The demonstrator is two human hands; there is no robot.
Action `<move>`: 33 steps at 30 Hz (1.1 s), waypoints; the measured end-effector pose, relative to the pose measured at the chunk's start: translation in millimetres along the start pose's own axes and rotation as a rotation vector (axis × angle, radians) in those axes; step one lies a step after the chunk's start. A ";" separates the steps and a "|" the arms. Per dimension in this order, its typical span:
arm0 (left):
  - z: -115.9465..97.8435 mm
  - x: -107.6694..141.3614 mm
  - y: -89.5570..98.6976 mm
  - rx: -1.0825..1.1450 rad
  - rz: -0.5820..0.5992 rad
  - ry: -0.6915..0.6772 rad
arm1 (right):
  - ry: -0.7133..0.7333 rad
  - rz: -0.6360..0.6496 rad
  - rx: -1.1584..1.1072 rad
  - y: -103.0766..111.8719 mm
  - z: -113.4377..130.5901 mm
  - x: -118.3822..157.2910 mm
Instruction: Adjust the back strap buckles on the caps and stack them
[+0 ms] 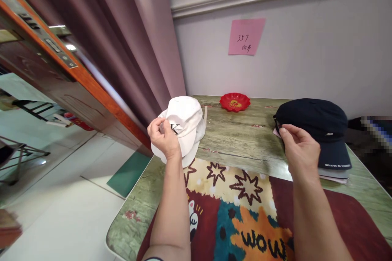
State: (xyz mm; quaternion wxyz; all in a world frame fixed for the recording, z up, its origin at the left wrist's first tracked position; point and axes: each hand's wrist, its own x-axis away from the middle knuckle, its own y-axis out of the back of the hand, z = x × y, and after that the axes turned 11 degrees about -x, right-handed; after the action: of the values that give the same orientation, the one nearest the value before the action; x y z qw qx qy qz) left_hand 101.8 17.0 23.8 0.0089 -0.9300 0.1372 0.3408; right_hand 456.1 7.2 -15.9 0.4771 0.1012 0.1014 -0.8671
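Note:
A stack of white caps (185, 114) sits at the table's left back, the top one with a black K on its front. My left hand (165, 136) is in front of these caps, thumb and fingertips pressed together; whether it grips anything is too small to tell. At the right, a dark navy cap (312, 118) lies on top of other caps, lettering on its brim. My right hand (298, 147) is beside its left side, thumb and fingers pinched together, and I cannot make out anything between them.
A red scalloped dish (235, 102) stands near the wall. A colourful mat (245, 212) covers the table's front. The wooden-patterned table (239, 130) meets a wall with a pink note (246, 36). A curtain and a door edge are at the left.

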 end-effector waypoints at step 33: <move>-86.7 100.2 -14.9 0.830 1.377 0.736 | -0.444 0.454 -0.703 -2.0 38.1 13.5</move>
State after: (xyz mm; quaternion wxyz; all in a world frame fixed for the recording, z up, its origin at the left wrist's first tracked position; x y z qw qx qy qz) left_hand 233.6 -3.2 25.5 0.0937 -0.6134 0.7737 -0.1278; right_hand 444.3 -13.0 17.1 0.6701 -0.2347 0.2594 -0.6547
